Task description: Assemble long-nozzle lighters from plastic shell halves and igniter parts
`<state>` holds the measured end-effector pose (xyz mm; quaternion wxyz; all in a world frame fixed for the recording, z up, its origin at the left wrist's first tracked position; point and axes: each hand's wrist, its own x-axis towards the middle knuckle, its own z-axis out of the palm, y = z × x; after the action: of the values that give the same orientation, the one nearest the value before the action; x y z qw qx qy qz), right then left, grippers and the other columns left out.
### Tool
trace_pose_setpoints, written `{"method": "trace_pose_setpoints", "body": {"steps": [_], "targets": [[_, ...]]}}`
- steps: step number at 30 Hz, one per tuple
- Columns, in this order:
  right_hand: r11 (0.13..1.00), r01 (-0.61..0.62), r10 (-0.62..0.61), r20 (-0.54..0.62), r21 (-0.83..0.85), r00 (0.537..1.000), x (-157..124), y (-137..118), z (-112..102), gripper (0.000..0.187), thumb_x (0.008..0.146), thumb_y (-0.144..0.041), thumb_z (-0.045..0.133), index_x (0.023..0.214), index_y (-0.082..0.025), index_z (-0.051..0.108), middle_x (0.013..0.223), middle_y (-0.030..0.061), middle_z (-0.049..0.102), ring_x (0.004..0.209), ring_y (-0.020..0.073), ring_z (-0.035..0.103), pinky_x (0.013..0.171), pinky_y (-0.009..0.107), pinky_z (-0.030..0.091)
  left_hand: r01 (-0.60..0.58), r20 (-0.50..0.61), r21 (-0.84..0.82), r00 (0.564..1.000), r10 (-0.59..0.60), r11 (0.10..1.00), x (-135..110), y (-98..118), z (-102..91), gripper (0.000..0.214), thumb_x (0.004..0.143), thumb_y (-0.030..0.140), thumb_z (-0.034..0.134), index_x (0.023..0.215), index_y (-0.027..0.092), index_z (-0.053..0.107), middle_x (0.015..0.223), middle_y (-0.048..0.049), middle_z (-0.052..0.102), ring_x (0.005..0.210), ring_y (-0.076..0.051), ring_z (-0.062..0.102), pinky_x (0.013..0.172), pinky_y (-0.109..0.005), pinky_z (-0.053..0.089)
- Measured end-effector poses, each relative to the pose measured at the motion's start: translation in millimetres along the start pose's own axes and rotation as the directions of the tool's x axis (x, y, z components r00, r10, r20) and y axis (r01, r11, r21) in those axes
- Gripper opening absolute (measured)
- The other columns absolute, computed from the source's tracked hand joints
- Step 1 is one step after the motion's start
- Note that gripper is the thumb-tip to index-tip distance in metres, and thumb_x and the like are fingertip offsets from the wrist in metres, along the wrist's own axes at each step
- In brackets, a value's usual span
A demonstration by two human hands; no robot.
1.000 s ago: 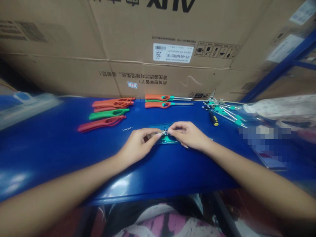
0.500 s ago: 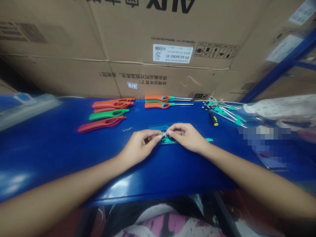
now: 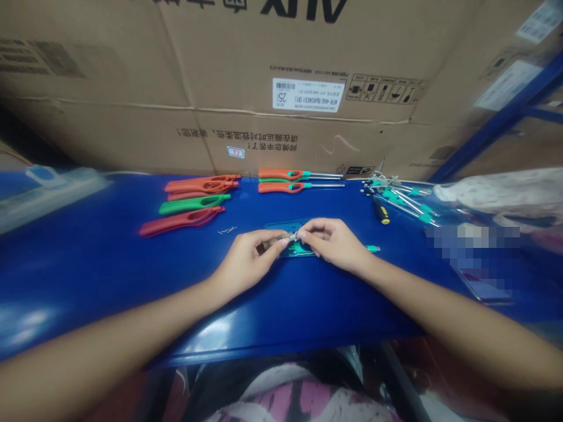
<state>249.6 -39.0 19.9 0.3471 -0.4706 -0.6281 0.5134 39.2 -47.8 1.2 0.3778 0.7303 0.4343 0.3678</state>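
Observation:
My left hand is closed in a pinch on a small, translucent brownish lighter part. At its right end my right hand has its thumb and fingertips pressed together on a tiny whitish piece; the fingers partly hide both. Beneath the hands lies a blue tray with a teal-green piece in it. A green-tipped end sticks out to the right of my right hand. Some small metal pins lie left of the tray.
Red, orange and green lighter handles lie at the back left. Long-nosed lighters are at the back middle. Metal tubes with green parts are piled right, beside a black-and-yellow screwdriver. A cardboard box stands behind the blue table.
My hands stay in nearly the same place, fingertips together over the tray. Only a slight shift shows at the right fingertips, and nothing on the table has moved.

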Motion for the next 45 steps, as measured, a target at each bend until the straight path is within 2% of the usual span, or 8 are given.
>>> {"method": "trace_pose_setpoints", "body": {"steps": [4,7,10,15,28,37,45], "targets": [[1.0,-0.017,0.017,-0.004,-0.008,1.0,-0.3,-0.6,0.0,0.041,0.079,-0.057,0.069,0.083,-0.016,0.064,0.052,-0.0061,0.048,0.043,0.0065,0.038,0.043,0.023,0.027,0.015,-0.004,-0.032,1.0,-0.015,0.999,0.0,1.7,-0.1,0.035,0.093,0.044,0.062,0.109,0.017,0.076,0.094,-0.005,0.079,0.076,-0.018,0.067,0.067,-0.026,0.051],[1.0,-0.006,0.006,0.001,0.001,1.0,0.3,0.0,0.0,0.042,0.078,-0.057,0.07,0.082,-0.016,0.065,0.057,-0.0043,0.052,0.045,0.0065,0.039,0.044,0.023,0.028,0.003,-0.008,-0.024,1.0,-0.003,1.0,-0.4,1.0,0.4,0.034,0.093,0.043,0.062,0.109,0.017,0.076,0.098,-0.0056,0.079,0.08,-0.019,0.068,0.071,-0.027,0.052],[1.0,0.003,-0.003,0.005,0.023,1.0,1.1,0.7,-0.1,0.042,0.075,-0.056,0.073,0.081,-0.015,0.067,0.066,-0.0009,0.059,0.052,0.0073,0.045,0.049,0.023,0.033,-0.007,-0.003,-0.016,1.0,0.007,1.0,-0.7,1.1,0.1,0.033,0.093,0.041,0.062,0.109,0.017,0.076,0.1,-0.0058,0.079,0.081,-0.019,0.069,0.072,-0.026,0.052],[0.999,-0.026,0.026,-0.005,0.033,1.0,1.3,0.9,0.1,0.045,0.07,-0.056,0.078,0.081,-0.014,0.068,0.072,0.002,0.064,0.061,0.0107,0.053,0.058,0.025,0.039,-0.004,0.015,0.0,1.0,0.004,1.0,-1.0,3.8,-1.2,0.03,0.094,0.039,0.061,0.108,0.017,0.076,0.09,-0.0038,0.078,0.075,-0.018,0.067,0.068,-0.025,0.051],[0.998,-0.069,0.069,0.012,-0.009,0.998,4.1,1.0,-6.0,0.042,0.07,-0.053,0.08,0.085,-0.014,0.074,0.075,0.0031,0.069,0.057,0.0088,0.051,0.054,0.023,0.036,-0.001,0.069,-0.024,0.998,0.002,1.0,1.7,2.8,-4.8,0.033,0.094,0.043,0.06,0.109,0.019,0.076,0.096,-0.0048,0.078,0.076,-0.018,0.066,0.067,-0.025,0.049],[1.0,-0.023,0.023,0.038,0.005,0.999,2.4,-1.8,-5.8,0.039,0.077,-0.05,0.074,0.089,-0.013,0.073,0.076,0.0024,0.067,0.06,0.0092,0.051,0.057,0.024,0.036,0.018,0.075,0.002,0.997,-0.018,1.0,1.7,1.4,-5.3,0.035,0.095,0.045,0.059,0.111,0.018,0.076,0.08,-0.0029,0.073,0.078,-0.019,0.066,0.071,-0.027,0.05],[0.998,-0.034,0.036,0.035,-0.045,0.999,1.6,-0.6,-6.4,0.041,0.078,-0.054,0.073,0.088,-0.014,0.07,0.067,-0.001,0.061,0.052,0.0071,0.041,0.049,0.023,0.026,0.013,0.048,0.015,0.999,-0.013,1.0,0.4,4.4,-5.3,0.035,0.094,0.044,0.06,0.108,0.018,0.077,0.084,-0.0029,0.076,0.065,-0.015,0.059,0.059,-0.024,0.044]]}}
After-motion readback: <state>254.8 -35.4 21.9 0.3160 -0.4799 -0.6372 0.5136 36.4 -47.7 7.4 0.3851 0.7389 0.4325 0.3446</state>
